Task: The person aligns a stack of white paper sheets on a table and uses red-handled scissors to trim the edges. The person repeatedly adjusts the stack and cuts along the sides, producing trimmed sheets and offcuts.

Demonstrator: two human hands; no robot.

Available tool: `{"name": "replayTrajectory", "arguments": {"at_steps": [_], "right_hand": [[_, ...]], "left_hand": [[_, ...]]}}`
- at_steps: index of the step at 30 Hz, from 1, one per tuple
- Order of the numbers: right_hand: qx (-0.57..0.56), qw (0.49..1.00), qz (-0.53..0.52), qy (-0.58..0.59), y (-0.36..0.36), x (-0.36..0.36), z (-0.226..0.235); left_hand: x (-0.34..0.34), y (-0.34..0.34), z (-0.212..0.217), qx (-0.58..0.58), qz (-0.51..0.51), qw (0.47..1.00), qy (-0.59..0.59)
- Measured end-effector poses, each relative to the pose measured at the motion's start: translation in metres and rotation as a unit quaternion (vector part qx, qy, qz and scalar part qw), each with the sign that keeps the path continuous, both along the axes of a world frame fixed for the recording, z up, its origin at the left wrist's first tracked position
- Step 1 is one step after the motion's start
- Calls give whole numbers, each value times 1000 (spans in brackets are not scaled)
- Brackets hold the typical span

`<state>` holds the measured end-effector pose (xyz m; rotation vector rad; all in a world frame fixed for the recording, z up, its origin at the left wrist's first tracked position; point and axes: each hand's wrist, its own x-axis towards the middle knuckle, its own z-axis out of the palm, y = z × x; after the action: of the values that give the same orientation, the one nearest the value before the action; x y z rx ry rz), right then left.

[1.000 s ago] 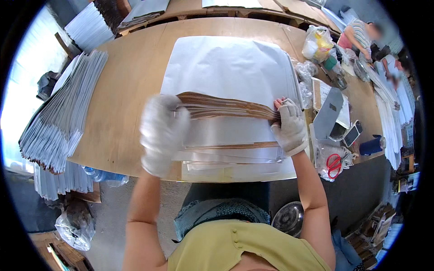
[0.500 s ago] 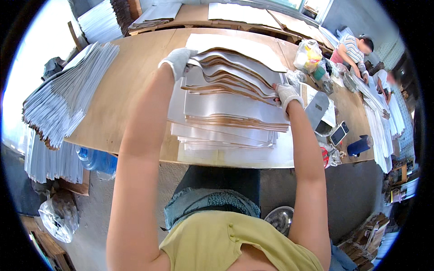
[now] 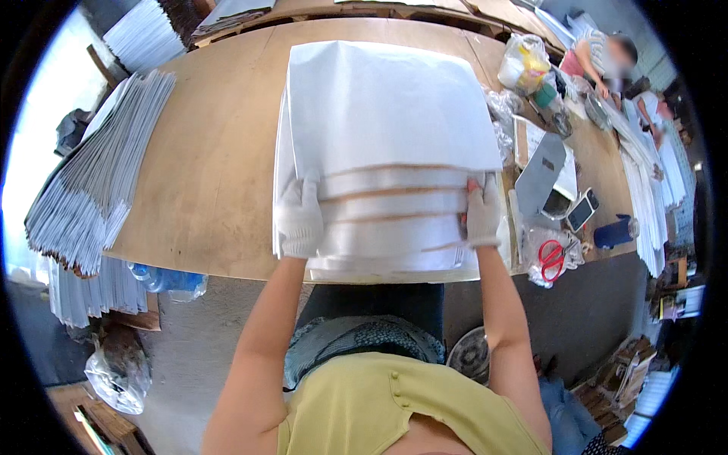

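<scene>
A thick stack of large white paper sheets with brown edges lies flat on the wooden table, fanned in steps toward the near edge. My left hand, in a white glove, presses on the stack's near left corner. My right hand, also gloved, grips the stack's near right edge. Both hands rest on the stepped lower sheets.
A long fanned pile of folded white paper lies along the table's left edge. Red-handled scissors, a phone, a dark cup and plastic bags crowd the right. Another person sits at the far right.
The stack was lifted and bent upward between my hands half a second ago; now it lies flat on the table, spread in steps, with my hands at its near corners.
</scene>
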<state>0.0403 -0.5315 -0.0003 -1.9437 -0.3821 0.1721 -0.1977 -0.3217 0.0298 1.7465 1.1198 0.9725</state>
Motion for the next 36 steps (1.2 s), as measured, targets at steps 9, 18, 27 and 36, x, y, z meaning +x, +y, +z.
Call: {"name": "replayTrajectory", "arguments": {"at_steps": [9,18,27,36], "right_hand": [[25,997,22,69,-3,24,25],[-195,829,-54,-522,2,-26,147],[-196,796,195,-539,94,-27,61],[-144,855,173,-467,83,-33,57]], "left_hand": [[11,4,16,-142,-34,983,-107],[10,8,4,-116,-48,985,-120],[-44,48,51,-233,-281,931,13],[88,56,194,452,-258,853,37]]}}
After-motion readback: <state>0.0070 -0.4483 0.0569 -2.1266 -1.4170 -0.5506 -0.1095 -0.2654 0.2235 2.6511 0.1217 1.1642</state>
